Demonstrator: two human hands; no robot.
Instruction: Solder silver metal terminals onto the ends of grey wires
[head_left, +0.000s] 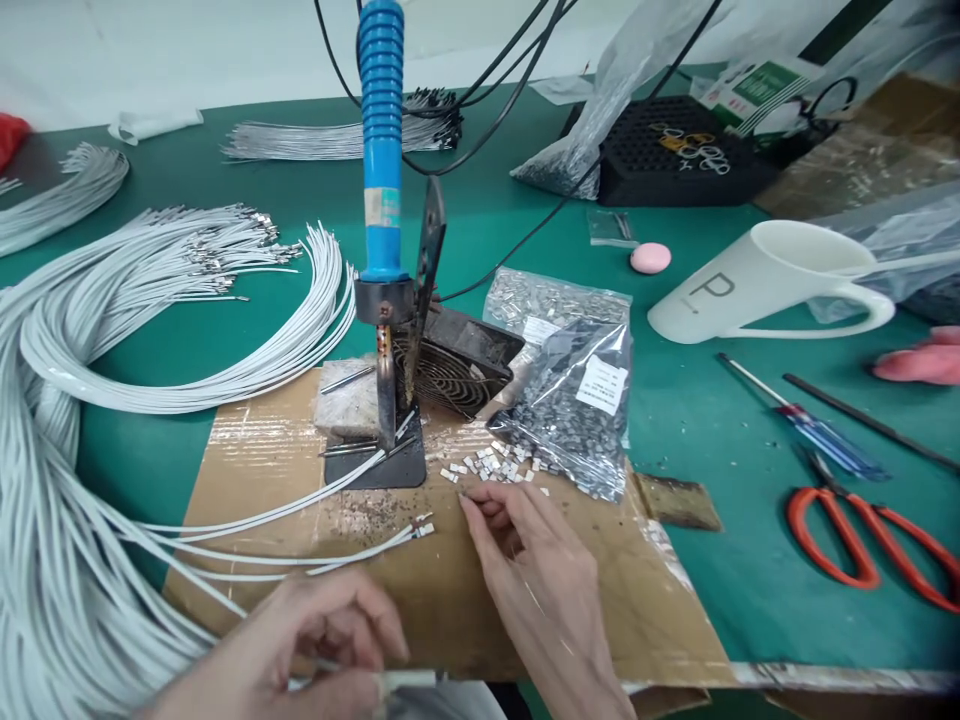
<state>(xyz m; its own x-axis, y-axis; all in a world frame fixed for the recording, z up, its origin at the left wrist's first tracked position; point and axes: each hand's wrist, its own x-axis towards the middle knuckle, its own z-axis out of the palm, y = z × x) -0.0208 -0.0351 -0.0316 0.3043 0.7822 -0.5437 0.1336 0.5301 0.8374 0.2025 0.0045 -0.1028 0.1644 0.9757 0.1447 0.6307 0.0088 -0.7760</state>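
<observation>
Metal terminals [491, 462], dozens; two hands: left hand [300, 635], hold unclear; right hand [544, 575], fingertips together

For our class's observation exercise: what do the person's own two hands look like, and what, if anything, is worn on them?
The bare, slender-fingered left hand and bare right hand are ungloved. No ring, watch or sleeve shows on either; the left is slightly blurred.

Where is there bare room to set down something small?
Two patches look bare: the green tabletop between the bag of dark parts, mug and screwdriver, and the cardboard right of the right hand. It is crowded at left, where white wires spread, and around the blue-handled iron, with small pale pieces scattered nearby.
</observation>
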